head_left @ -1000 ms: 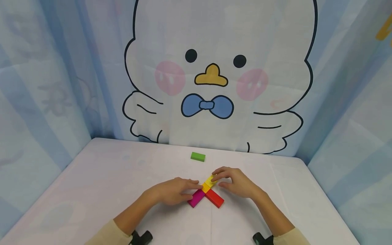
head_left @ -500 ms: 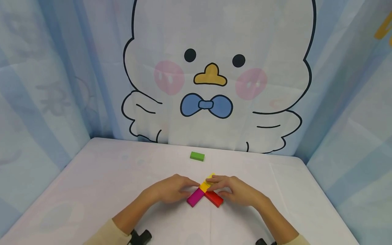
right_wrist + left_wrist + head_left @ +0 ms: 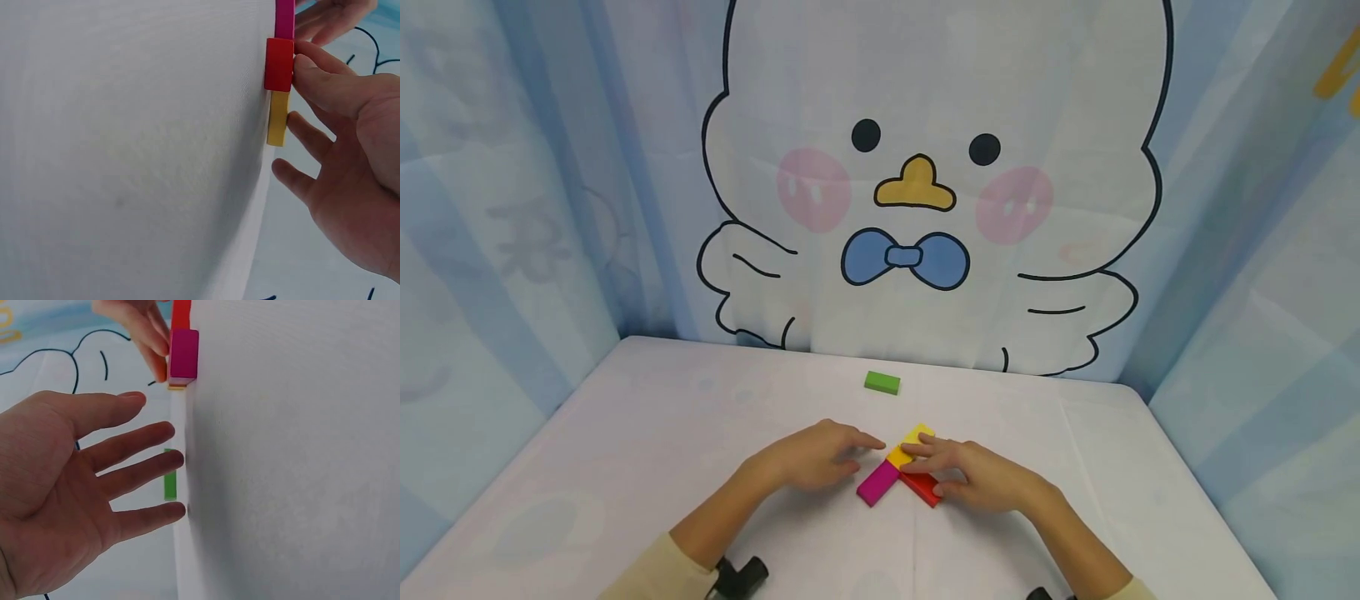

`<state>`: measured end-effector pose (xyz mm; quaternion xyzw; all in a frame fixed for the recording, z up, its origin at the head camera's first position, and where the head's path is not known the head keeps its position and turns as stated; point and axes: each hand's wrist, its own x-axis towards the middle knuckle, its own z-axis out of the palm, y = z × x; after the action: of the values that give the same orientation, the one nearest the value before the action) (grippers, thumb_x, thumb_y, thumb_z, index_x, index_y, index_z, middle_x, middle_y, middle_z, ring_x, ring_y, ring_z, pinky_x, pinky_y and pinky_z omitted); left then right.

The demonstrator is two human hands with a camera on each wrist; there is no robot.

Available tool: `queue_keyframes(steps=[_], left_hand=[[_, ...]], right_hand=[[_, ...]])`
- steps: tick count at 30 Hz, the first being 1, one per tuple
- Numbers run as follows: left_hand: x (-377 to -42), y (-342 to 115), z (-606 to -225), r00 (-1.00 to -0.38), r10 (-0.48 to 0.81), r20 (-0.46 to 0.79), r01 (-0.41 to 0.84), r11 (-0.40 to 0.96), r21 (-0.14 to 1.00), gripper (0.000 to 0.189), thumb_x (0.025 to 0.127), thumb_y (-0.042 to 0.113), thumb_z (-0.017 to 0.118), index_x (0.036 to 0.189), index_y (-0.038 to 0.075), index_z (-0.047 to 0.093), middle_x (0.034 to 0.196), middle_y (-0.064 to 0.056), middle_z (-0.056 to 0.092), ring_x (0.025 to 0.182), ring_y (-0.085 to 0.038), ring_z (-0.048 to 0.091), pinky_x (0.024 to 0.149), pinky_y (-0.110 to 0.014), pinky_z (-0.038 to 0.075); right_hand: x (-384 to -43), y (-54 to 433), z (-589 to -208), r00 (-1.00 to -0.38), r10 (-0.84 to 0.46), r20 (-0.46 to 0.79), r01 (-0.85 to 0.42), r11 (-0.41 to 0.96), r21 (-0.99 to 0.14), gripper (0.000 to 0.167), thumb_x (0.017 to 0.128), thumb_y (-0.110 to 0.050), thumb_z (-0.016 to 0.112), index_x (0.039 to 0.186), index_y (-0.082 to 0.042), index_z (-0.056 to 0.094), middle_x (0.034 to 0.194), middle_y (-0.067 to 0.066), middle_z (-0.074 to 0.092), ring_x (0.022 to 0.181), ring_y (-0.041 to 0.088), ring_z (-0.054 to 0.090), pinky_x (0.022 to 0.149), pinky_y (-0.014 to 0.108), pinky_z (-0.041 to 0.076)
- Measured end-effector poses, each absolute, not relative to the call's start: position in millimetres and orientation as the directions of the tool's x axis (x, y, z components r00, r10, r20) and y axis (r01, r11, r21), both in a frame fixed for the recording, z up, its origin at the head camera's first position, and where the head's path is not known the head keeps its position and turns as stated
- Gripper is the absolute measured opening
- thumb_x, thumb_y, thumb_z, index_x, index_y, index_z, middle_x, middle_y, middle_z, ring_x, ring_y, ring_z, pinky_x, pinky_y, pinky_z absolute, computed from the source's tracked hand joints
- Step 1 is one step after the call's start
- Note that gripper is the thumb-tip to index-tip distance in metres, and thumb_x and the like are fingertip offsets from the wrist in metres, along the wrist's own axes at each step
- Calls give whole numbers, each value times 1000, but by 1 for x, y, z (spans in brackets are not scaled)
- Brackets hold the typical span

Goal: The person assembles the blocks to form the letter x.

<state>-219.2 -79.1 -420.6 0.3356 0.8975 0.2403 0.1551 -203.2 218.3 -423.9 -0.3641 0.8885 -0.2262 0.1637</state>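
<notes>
On the white table, a magenta block [image 3: 877, 483], a red block [image 3: 920, 488] and a yellow block [image 3: 896, 456] lie together, their ends meeting. My right hand [image 3: 977, 477] spreads over the red and yellow ones, fingers loosely extended and partly covering both. In the right wrist view its thumb and index fingertips are right at the top of the red block [image 3: 279, 65]. Left of the group hovers my left hand [image 3: 812, 454], holding nothing; the left wrist view shows its fingers spread, palm bare.
A green block [image 3: 882, 382] lies by itself farther back on the table [image 3: 700, 392]. Behind the table hangs a curtain [image 3: 917, 317] with a cartoon bird print, and more blue and white curtain closes in both sides.
My right hand has come nearer, from the far end of the yellow block to over the red one. My left hand has drawn back to the left, off the blocks.
</notes>
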Motion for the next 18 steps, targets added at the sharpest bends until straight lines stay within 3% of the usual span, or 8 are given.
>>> queue_keyframes(steps=[18], left_hand=[[-241,-85,-420,-788,613,-62,494,688,532,44,98,14,71,141,21,66,142,-4,65,137,-28,57,112,-52,50]], right_hand=[[-202,218,-424,-692,-709,-136,-553,641,-532,54,100,-6,67,145,-35,62,162,-11,45,158,28,31,120,63,35]])
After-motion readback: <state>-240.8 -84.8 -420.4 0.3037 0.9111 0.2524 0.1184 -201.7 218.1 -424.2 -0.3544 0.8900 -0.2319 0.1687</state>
